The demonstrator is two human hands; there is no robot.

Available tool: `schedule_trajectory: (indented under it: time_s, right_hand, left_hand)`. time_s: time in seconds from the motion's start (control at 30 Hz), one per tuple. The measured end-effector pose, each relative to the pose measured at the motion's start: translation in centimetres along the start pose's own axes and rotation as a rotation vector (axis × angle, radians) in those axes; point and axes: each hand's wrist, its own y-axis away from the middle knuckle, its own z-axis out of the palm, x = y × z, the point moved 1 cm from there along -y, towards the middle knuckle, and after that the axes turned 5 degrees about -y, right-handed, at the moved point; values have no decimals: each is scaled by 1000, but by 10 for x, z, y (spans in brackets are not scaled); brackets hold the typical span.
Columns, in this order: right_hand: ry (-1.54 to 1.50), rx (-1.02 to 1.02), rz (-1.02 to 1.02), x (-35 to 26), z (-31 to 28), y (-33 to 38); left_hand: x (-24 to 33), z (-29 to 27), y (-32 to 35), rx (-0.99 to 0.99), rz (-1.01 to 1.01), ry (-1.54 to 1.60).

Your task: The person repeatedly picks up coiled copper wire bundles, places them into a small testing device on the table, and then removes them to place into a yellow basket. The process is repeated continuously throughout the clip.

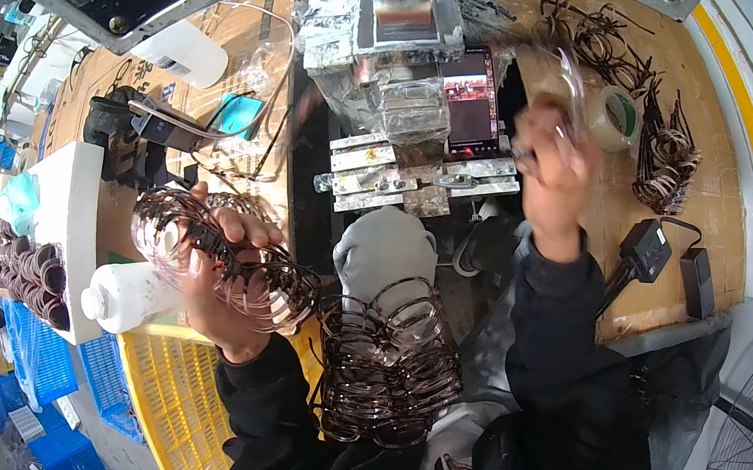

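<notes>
left hand [222, 283] at centre-left is closed around a bundle of dark wire eyeglass frames [231, 260], long axis running left-to-right | bigger stack of frames [385, 357] is seen just right of it, lower centre | right hand [550, 165], upper right, blurred, looks pinched on a single clear frame [565, 77] — farther from the stack than the left one

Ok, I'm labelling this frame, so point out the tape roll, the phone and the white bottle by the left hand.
tape roll [617, 116]: head view, on its front rim.
phone [472, 101]: head view, middle of its lit screen.
white bottle [129, 294]: head view, on its body beside the left hand [223, 278].
</notes>
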Motion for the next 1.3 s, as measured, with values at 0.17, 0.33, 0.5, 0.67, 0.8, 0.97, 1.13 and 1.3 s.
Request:
schedule_trajectory:
  time_s: [0.17, 0.33, 0.5, 0.67, 0.8, 0.97, 1.13, 1.3]
  right_hand:
    - [-58, -40, 124, 58, 24, -22]
    - [-52, -11, 140, 65, 24, -22]
    - [0, 65, -20, 67, 26, -23]
    - [149, 57, -162, 39, 28, 8]
    - [273, -178, -557, -4, 35, 47]
    - [576, -178, -575, -22, 60, 62]
    - [625, -283, -456, -42, 81, 75]
    - [595, -583, -222, -72, 89, 87]
  left_hand:
    - [-4, 0, 6, 5, 20, -10]
    - [-1, -5, 11, -6, 12, -170]
    - [-6, -1, 1, 47, -138, 50]
    - [-9, 14, -9, 45, -207, 141]
    - [-8, 24, -5, 85, -311, 66]
    - [-8, 36, 0, -4, -223, -72]
    - [-3, 41, 9, -134, 55, -129]
    - [22, 27, 38, -192, 146, -293]
